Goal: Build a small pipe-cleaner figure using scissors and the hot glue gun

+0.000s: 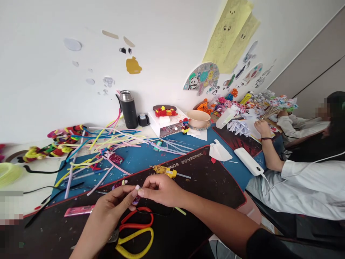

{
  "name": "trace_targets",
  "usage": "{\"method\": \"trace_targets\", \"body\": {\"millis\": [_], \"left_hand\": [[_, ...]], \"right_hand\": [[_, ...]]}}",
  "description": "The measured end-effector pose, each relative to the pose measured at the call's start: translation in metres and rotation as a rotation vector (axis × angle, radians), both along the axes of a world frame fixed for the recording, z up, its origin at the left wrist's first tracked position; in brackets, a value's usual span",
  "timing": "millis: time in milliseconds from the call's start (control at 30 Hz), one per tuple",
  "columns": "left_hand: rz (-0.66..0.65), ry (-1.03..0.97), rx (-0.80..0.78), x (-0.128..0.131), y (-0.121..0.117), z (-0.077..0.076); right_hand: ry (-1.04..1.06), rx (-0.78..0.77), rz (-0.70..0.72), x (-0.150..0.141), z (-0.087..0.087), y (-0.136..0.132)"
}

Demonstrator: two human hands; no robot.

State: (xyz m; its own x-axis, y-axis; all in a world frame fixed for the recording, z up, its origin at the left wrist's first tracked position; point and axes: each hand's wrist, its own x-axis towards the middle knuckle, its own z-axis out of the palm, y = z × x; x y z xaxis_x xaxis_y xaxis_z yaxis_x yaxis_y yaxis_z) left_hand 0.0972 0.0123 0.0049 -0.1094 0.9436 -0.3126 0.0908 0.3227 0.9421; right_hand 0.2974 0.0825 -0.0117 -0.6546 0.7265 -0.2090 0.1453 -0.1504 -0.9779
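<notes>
While the left hand (pixel 113 207) steadies, the right hand (pixel 163 190) pinches: a small purple piece (pixel 136 200) between them

Because the piece is so small, only fingertips appear to fit on it. It sits between the two hands, above the black mat (pixel 212 187), its pale tip uppermost. The left thumb and forefinger close on it from one side, probably to keep it from turning. The right thumb and forefinger are pressed together at its other side, near the top, perhaps because the detail being handled is there; the remaining right fingers curl in out of the way.

The bare left forearm rises from the lower edge with the hand angled inward. The right arm slants in from the lower right, its black sleeve (pixel 269 246) pushed back above the forearm, so the fingertips meet from opposite sides.

Just below the hands lie scissors (pixel 134 226) with one red and one yellow handle, their blades partly hidden by the left arm. Just beyond the right hand rests a yellow glue gun (pixel 164 171), presumably kept there for easy reach. A flat pink item (pixel 79 210) lies left of the left wrist.

Farther out, fuzzy stems (pixel 107 139) fan across the blue surface (pixel 140 153), loosely enough to be picked out singly, it seems. A small figure (pixel 185 126) stands before a beige bowl (pixel 198 118). On the right, a co-worker's hand (pixel 262 128) is near paper strips (pixel 238 128).
</notes>
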Motion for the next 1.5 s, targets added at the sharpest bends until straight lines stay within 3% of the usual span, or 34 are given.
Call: {"method": "trace_targets", "body": {"millis": [167,733,1100,1500], "left_hand": [[0.007,0.002,0.026,-0.006,-0.002,-0.01],[0.031,-0.055,0.051,-0.007,-0.004,-0.013],[0.077,-0.168,0.002,-0.007,-0.002,-0.011],[0.115,-0.183,-0.057,0.0,0.0,0.002]], "right_hand": [[0.034,-0.021,0.044,0.001,0.003,0.0],[-0.009,0.091,-0.01,0.009,-0.002,-0.003],[0.014,0.019,-0.008,0.008,0.004,-0.002],[0.086,0.107,-0.01,0.008,0.006,-0.003]]}}
